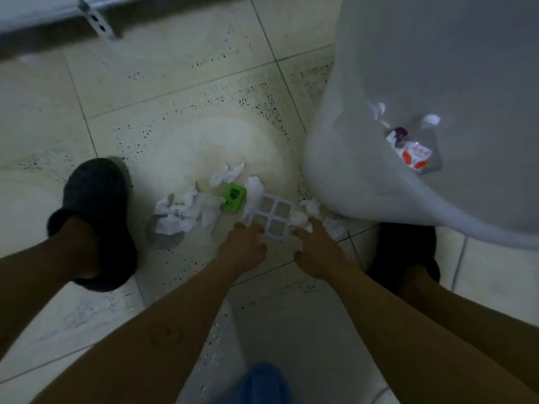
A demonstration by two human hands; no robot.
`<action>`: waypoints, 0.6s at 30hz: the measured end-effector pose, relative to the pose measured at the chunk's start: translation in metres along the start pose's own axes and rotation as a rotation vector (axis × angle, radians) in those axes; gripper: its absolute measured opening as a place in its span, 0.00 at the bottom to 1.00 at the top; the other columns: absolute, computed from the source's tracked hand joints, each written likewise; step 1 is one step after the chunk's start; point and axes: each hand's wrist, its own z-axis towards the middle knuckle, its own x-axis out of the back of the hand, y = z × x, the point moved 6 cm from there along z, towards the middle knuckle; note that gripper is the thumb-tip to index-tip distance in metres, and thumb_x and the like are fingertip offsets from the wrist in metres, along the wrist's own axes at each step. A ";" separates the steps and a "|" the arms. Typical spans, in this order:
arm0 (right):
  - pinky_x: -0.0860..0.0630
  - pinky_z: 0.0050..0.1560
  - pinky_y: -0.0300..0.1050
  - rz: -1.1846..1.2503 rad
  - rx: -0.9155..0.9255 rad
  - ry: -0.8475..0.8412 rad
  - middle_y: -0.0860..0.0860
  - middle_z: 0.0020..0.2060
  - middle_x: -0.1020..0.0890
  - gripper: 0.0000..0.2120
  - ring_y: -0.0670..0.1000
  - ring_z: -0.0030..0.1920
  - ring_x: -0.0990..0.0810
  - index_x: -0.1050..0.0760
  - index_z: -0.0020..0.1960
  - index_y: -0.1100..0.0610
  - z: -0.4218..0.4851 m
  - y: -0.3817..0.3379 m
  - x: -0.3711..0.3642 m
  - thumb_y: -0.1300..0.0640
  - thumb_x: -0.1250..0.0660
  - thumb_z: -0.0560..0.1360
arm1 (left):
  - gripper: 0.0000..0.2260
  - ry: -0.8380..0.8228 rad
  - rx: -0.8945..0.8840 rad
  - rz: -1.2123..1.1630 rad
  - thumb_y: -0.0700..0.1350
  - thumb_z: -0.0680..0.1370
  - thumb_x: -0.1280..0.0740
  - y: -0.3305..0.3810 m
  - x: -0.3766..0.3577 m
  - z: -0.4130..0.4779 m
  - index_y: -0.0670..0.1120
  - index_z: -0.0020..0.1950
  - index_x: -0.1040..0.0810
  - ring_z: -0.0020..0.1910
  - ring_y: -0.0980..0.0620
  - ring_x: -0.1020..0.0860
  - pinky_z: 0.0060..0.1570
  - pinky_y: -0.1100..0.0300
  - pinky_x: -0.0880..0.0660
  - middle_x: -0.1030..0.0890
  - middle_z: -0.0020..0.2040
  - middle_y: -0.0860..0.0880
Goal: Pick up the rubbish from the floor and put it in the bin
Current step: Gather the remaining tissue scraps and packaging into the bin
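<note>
Rubbish lies on the tiled floor between my feet: crumpled white tissues (180, 214), a small green box (233, 197), a white plastic grid tray (269, 217) and more tissue (303, 218) beside it. My left hand (245, 249) reaches down with its fingertips at the tray's near left edge. My right hand (316, 252) reaches to the tray's right corner, fingers touching the tissue there. Whether either hand grips anything is unclear. The white bin (364, 170) stands at the right, with a wrapper (414, 154) and tissue scraps inside.
My dark slippers stand at the left (96, 217) and at the right (405, 252), the right one beside the bin. A white ledge with a metal bracket (99, 21) runs along the top left. Pale speckled floor tiles spread around.
</note>
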 end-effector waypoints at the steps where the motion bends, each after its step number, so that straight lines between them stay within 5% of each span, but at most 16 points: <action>1: 0.44 0.74 0.52 -0.012 0.010 -0.021 0.55 0.77 0.55 0.28 0.58 0.76 0.49 0.41 0.75 0.50 0.009 0.000 -0.001 0.54 0.37 0.76 | 0.19 0.024 0.025 -0.031 0.48 0.76 0.35 -0.002 -0.003 0.006 0.49 0.67 0.29 0.60 0.41 0.27 0.57 0.53 0.28 0.30 0.63 0.40; 6: 0.47 0.75 0.52 -0.107 0.036 -0.003 0.56 0.76 0.47 0.31 0.59 0.75 0.47 0.45 0.76 0.55 0.037 0.001 -0.010 0.56 0.38 0.76 | 0.14 0.161 0.054 -0.108 0.44 0.75 0.35 -0.006 -0.015 0.025 0.44 0.59 0.23 0.59 0.42 0.28 0.54 0.58 0.29 0.22 0.57 0.42; 10: 0.39 0.71 0.49 -0.054 0.028 0.061 0.55 0.74 0.41 0.32 0.57 0.72 0.41 0.44 0.75 0.56 0.038 -0.001 -0.017 0.57 0.37 0.74 | 0.03 0.284 0.090 -0.304 0.43 0.74 0.32 -0.005 -0.013 0.023 0.47 0.47 0.23 0.42 0.50 0.25 0.33 0.69 0.35 0.26 0.43 0.47; 13: 0.32 0.64 0.48 -0.078 0.042 0.056 0.56 0.69 0.34 0.27 0.57 0.67 0.35 0.35 0.71 0.58 0.036 -0.007 -0.019 0.59 0.37 0.73 | 0.04 0.325 0.102 -0.419 0.43 0.74 0.31 -0.008 -0.012 0.017 0.47 0.42 0.25 0.33 0.58 0.28 0.28 0.73 0.34 0.27 0.36 0.53; 18: 0.29 0.55 0.46 -0.067 0.016 0.101 0.58 0.59 0.26 0.15 0.57 0.59 0.29 0.26 0.60 0.60 0.017 -0.015 -0.016 0.59 0.38 0.74 | 0.03 0.301 0.198 -0.517 0.41 0.76 0.35 -0.023 -0.006 -0.011 0.45 0.46 0.22 0.39 0.53 0.23 0.30 0.71 0.34 0.22 0.41 0.50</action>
